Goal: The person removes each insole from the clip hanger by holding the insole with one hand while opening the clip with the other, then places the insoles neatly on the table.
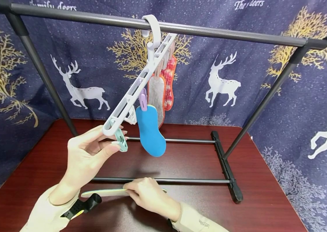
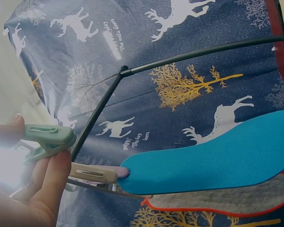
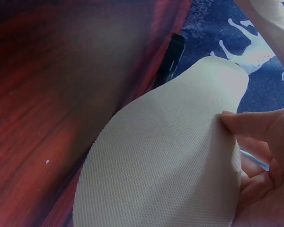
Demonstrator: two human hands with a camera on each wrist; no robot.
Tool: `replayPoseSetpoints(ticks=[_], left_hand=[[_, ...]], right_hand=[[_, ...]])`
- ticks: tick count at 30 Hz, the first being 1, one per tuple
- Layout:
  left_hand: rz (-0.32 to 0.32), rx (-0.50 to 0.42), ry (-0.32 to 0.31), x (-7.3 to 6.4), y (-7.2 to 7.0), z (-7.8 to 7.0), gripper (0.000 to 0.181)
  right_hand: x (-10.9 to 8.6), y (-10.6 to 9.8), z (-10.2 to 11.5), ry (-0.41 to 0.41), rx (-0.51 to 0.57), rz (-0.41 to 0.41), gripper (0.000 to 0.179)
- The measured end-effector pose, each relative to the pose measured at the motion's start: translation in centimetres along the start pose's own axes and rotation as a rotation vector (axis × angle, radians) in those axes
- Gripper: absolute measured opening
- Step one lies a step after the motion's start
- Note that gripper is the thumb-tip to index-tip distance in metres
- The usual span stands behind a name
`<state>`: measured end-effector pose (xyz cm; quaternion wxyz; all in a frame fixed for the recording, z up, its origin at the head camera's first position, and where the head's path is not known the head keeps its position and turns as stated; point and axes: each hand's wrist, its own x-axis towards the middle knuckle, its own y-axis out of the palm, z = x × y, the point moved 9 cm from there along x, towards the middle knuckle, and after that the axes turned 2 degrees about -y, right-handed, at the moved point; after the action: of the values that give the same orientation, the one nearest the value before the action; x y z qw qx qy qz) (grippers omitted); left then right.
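My left hand [image 1: 86, 154] pinches a mint-green clothespin [image 1: 121, 140] at the near end of a white clip hanger [image 1: 128, 98]. In the left wrist view the thumb and fingers press the handles of that green clothespin [image 2: 49, 137]. Low over the table, my right hand [image 1: 149, 195] grips a cream insole [image 1: 105, 193] by its edge, thumb on the pale mesh face [image 3: 165, 151]. A blue insole [image 1: 150, 129] hangs from a purple clothespin [image 1: 143, 100] beside the left hand. Behind it hang a grey insole with orange trim [image 1: 156, 93] and a red-and-white insole [image 1: 168, 83].
The hanger hooks over the top bar [image 1: 224, 32] of a black rack, whose lower bar [image 1: 192, 181] and right foot [image 1: 227, 167] stand on the dark red table [image 1: 256, 199]. A blue deer-print cloth [image 1: 192, 80] covers the wall behind.
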<state>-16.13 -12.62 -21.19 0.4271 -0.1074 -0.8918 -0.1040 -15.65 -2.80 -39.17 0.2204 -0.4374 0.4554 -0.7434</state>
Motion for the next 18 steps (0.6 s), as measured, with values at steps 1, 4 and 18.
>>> replayPoseSetpoints(ticks=[1, 4, 18], left_hand=[[0.001, 0.000, 0.000, 0.0, 0.0, 0.0, 0.033], [0.004, -0.005, 0.001, 0.0, 0.1, 0.0, 0.033], [0.001, 0.002, -0.008, -0.1, 0.1, 0.2, 0.030]], right_hand=[[0.0, 0.1, 0.0, 0.000, -0.002, 0.000, 0.007], [0.0, 0.1, 0.0, 0.003, -0.012, -0.006, 0.007], [-0.2, 0.9, 1.0, -0.017, -0.119, 0.026, 0.011]])
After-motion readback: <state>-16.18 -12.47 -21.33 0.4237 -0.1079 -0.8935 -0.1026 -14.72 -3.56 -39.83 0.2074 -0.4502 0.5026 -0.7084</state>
